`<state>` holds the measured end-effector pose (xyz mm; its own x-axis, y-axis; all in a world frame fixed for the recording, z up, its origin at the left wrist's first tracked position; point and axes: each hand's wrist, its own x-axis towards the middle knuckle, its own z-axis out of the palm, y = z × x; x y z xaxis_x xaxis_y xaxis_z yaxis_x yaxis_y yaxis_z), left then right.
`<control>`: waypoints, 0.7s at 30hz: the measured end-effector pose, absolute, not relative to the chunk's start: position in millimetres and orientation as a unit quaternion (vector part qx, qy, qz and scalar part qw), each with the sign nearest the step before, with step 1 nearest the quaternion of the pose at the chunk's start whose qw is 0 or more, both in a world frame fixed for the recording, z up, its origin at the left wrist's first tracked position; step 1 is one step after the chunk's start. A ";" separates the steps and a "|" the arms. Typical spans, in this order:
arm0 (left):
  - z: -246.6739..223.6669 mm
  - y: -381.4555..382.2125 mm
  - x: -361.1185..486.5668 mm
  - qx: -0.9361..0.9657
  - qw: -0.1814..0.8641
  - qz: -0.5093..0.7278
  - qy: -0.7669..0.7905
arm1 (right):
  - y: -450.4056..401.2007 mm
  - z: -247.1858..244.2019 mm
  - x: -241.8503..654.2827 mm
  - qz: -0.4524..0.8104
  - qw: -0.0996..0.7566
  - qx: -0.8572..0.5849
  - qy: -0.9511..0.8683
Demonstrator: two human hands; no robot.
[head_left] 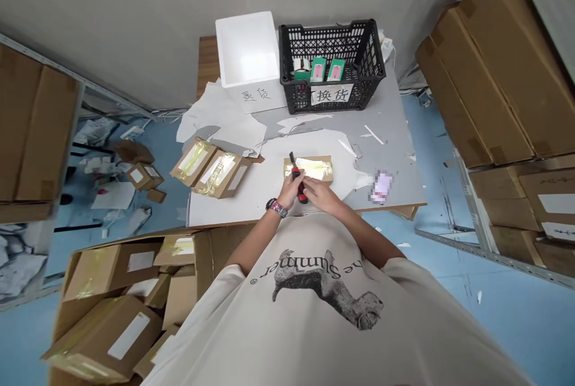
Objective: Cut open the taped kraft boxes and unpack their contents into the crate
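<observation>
In front of my body, both hands meet around a red-and-black utility knife (295, 172), its dark blade end pointing away from me. My left hand (288, 191), with a watch on the wrist, is closed on the handle. The fingers of my right hand (321, 194) reach in from the other side and close against the same handle. Just beyond and partly beneath the hands lies a small cardboard box (329, 169) with yellowish tape and a white label on top. The hands cover its near left part.
Two taped boxes (211, 169) sit at the table's left. At the back stand a white foam bin (248, 51) and a black crate (287, 90) with several green-and-pink packs. A phone (381, 187) lies right. A large carton (204, 257) of parcels is at lower left; stacked cartons (489, 69) stand right.
</observation>
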<state>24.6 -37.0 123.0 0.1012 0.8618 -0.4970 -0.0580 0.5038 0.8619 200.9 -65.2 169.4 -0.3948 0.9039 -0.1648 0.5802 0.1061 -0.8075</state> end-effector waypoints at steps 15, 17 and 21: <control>96.2 -56.2 -87.8 0.247 0.593 0.398 0.655 | -11.0 164.1 114.7 0.213 -0.112 -0.644 -0.726; 90.7 -57.4 -89.0 0.259 0.605 0.398 0.639 | -8.9 162.5 112.1 0.217 -0.130 -0.658 -0.709; 79.9 -62.0 -99.3 0.297 0.625 0.377 0.616 | -3.7 159.9 117.2 0.224 -0.163 -0.656 -0.702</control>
